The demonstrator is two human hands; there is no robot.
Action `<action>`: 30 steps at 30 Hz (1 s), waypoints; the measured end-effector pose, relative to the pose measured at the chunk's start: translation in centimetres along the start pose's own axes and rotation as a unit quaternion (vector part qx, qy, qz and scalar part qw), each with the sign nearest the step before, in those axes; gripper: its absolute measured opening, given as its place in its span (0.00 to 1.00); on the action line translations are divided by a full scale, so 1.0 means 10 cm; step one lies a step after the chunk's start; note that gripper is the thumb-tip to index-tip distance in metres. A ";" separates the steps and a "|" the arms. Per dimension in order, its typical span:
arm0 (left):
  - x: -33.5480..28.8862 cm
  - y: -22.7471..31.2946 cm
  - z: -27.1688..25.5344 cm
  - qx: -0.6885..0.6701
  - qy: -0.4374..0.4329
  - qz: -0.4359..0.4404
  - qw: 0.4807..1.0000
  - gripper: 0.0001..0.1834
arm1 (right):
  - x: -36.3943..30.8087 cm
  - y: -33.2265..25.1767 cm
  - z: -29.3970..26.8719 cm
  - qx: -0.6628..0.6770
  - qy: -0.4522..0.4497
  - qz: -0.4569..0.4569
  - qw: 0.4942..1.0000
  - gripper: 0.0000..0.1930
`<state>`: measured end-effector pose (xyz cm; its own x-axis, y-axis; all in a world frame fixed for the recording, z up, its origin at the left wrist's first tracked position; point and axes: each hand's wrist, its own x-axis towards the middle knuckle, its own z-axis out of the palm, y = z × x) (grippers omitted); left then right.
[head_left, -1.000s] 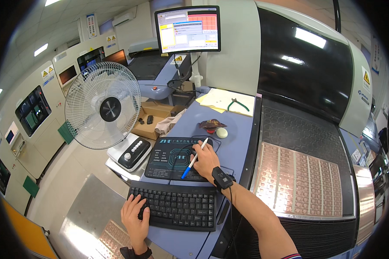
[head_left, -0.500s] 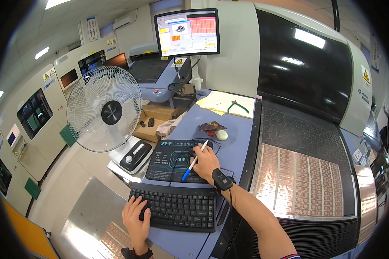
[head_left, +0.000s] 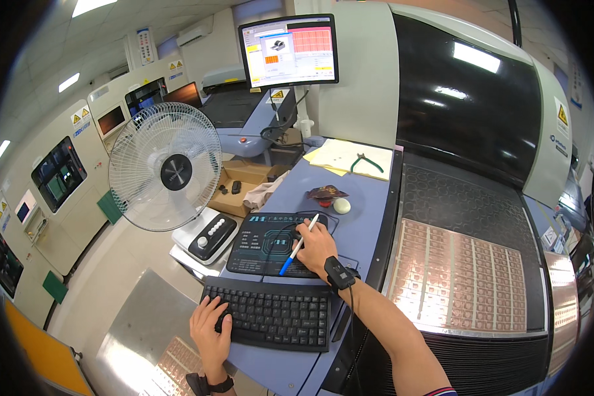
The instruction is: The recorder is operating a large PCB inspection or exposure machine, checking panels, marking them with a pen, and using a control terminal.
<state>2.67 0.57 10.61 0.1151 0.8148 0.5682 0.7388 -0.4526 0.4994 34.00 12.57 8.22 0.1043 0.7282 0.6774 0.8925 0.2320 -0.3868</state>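
Note:
My left hand (head_left: pixel 211 332) lies on the left end of a black keyboard (head_left: pixel 280 315), its fingers apart over the keys and holding nothing. A blue-and-white marker pen (head_left: pixel 299 245) is gripped in my right hand (head_left: pixel 319 249), slanting with its blue end down toward me. That hand rests over the right side of a dark mouse pad (head_left: pixel 261 243). A thin black cable runs across the pad toward it; whether a mouse is under the palm is hidden. Just beyond lie a dark crinkled packet (head_left: pixel 327 193) and a pale round object (head_left: pixel 341 206).
At left stands a fan (head_left: pixel 175 173), with a cardboard box (head_left: pixel 241 178) behind it. Green-handled cutters (head_left: pixel 366 162) lie on yellow paper. A lit monitor (head_left: pixel 289 51) stands ahead. On the right, a copper-coloured patterned panel (head_left: pixel 459 280) lies on the machine bed.
The whole scene has shifted slightly right in view. Both hands keep their places on the keyboard and mouse pad, and the marker pen stays in my right hand.

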 end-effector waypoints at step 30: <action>-3.51 -0.46 0.05 -0.137 -0.051 -0.328 0.933 0.14 | -2.86 -0.05 -3.82 0.093 0.204 0.209 0.952 0.21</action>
<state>-4.45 -25.78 -11.94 -0.2287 0.9732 0.0225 0.4759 0.0916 0.8747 47.36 -32.97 12.95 0.6295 0.4799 0.6111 0.6455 0.1147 -0.7551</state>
